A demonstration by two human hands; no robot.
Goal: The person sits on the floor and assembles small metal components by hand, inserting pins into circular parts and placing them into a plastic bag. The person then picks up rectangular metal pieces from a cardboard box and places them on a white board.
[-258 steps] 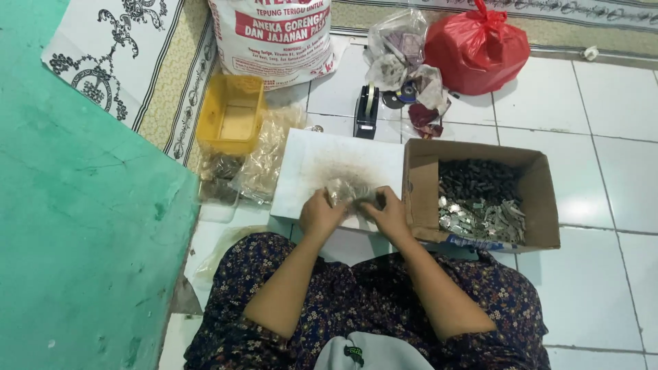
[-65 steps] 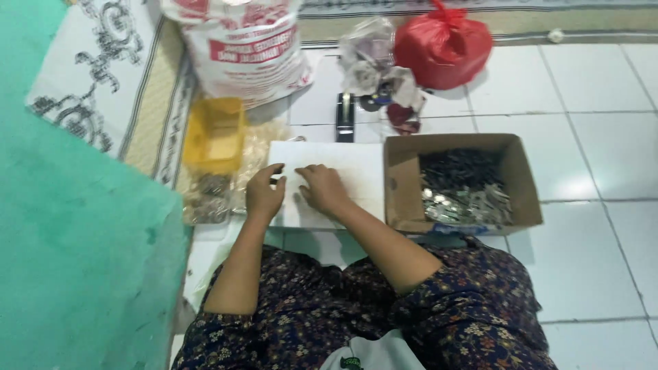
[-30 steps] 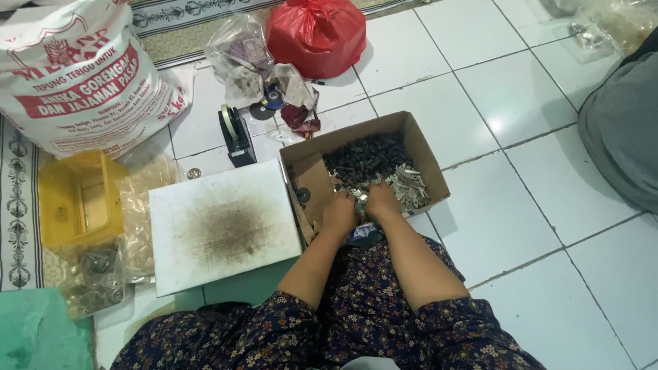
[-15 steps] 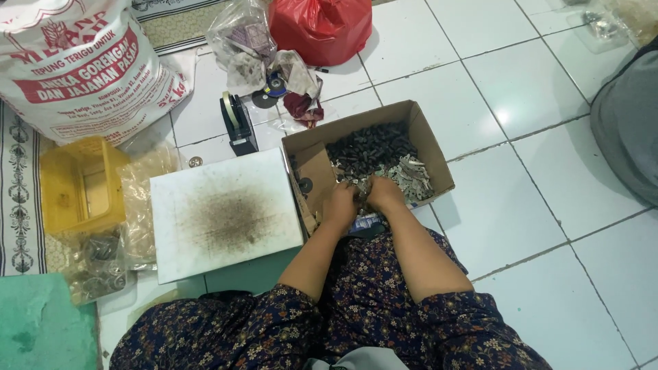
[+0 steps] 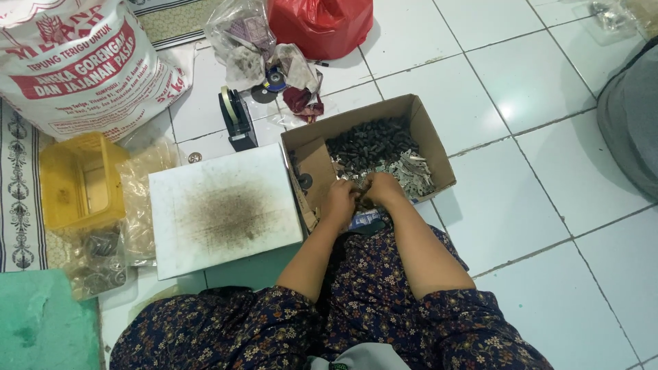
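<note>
Cardboard box, both hands still inside among small metal parts

A white tiled floor carried everything. On it lay an open cardboard box of small metal parts, a stained white board just beside it, a yellow plastic basket, a large printed sack, a red plastic bag and a tape dispenser (black, standing upright).

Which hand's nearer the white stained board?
Left. The left hand is at the cardboard box's near edge, beside the white stained board; the right hand is farther over.
</note>
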